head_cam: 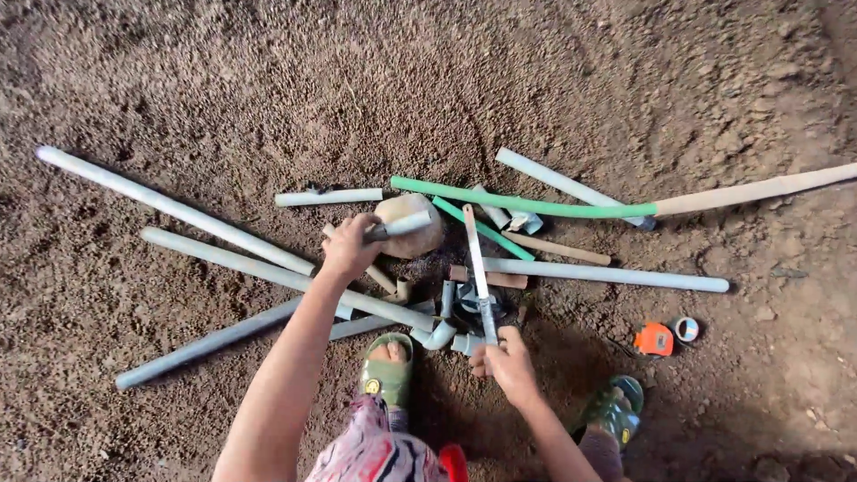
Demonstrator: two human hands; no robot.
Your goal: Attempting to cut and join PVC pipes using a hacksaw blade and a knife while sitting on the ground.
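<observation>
Short grey pipe piece [399,228] sits in your left hand [350,247], your fingers curled tight around its near end so the rest juts out past your knuckles and lies across a rounded tan stone [409,225]. Your right hand [509,361] is closed around the handle of a hacksaw [478,272]; its narrow blade runs straight away from your fingertips and ends just beside the far tip of the pipe piece, without clearly touching it.

Around your fingers, loose pipes lie scattered on brown dirt ground [223,80]. Beyond your left knuckles lies a short white pipe [328,197]. Out past your left wrist, two long grey pipes [178,211] slant away side by side. Beyond the saw tip, a green pipe [522,203] stretches sideways, joined to a long tan pipe [750,190]. Just past your right fingertips sits a cluster of grey pipe fittings [446,335], including an elbow. Outward from your right hand, well apart, rest an orange tape measure [654,339] and a small roll of tape [686,329]. Near your wrists, your feet wear green sandals [387,375].
</observation>
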